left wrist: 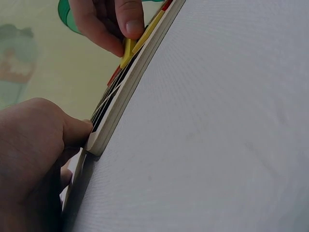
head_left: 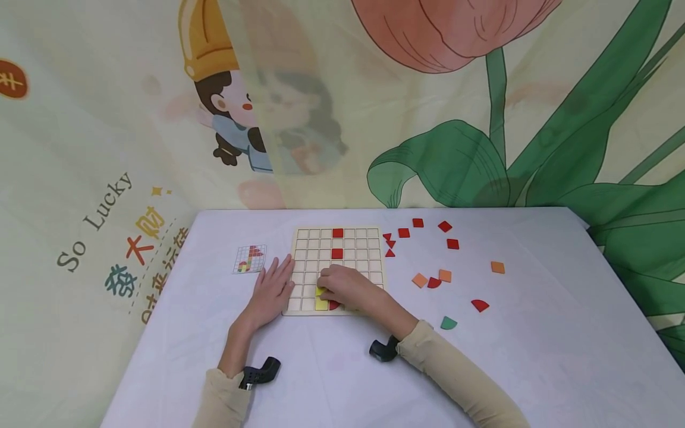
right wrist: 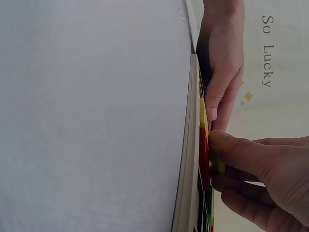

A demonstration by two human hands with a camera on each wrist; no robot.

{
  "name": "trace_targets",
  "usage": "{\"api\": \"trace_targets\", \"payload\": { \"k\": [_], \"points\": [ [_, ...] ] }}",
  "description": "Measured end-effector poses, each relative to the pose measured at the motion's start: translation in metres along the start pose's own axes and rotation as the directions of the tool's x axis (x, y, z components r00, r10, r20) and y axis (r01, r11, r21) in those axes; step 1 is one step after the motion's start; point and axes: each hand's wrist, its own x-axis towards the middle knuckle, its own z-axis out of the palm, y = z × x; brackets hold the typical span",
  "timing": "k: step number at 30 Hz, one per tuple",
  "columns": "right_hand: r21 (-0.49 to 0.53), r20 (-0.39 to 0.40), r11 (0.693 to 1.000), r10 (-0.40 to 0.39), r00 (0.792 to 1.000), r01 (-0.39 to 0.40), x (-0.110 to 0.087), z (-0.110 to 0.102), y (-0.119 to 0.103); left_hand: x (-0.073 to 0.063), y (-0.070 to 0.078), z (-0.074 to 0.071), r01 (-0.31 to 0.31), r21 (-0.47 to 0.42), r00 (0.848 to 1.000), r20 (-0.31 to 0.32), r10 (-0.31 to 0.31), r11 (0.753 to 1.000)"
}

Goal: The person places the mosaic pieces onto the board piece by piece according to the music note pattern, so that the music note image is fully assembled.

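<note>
A pale wooden grid board [head_left: 305, 244] lies on the white-covered table. My left hand [head_left: 272, 292] rests along its left edge with fingers extended, the thumb touching the rim in the left wrist view. Over the lower part of the board, my right hand [head_left: 350, 286] pinches a yellow piece [left wrist: 127, 54] between thumb and fingers, tilted against the grid. Just below it, a yellow square [head_left: 321, 305] sits in the bottom row beside a red quarter-circle [head_left: 334, 305]. Higher up are two red squares, one in the top row [head_left: 338, 233]. My right hand hides several cells.
Left of the board lies a small pattern card [head_left: 250, 260] with a coloured grid. To the right are scattered red squares [head_left: 452, 244], small red triangles [head_left: 390, 253], orange squares [head_left: 497, 267], red quarter-circles [head_left: 480, 305] and a green quarter-circle [head_left: 448, 323]. A printed cloth hangs behind.
</note>
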Motion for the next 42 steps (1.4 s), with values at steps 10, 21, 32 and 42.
{"api": "trace_targets", "payload": {
  "k": [10,21,32,42],
  "points": [
    [0.033,0.023,0.999,0.020,1.000,-0.021,0.001,-0.003,0.000,0.000,-0.001,-0.003,-0.010,0.001,1.000,-0.001,0.010,1.000],
    [0.029,0.036,0.999,0.030,0.999,-0.031,0.001,-0.002,0.000,0.000,-0.002,-0.003,-0.009,-0.002,1.000,0.003,0.009,1.000],
    [0.187,-0.073,0.975,0.135,0.988,-0.119,-0.020,-0.047,0.018,-0.001,0.000,-0.002,-0.014,-0.002,1.000,-0.003,0.014,1.000],
    [0.211,-0.173,0.950,0.268,0.948,-0.230,-0.046,-0.083,0.047,-0.005,-0.001,-0.002,-0.012,0.001,1.000,-0.006,0.013,1.000]
  ]
}}
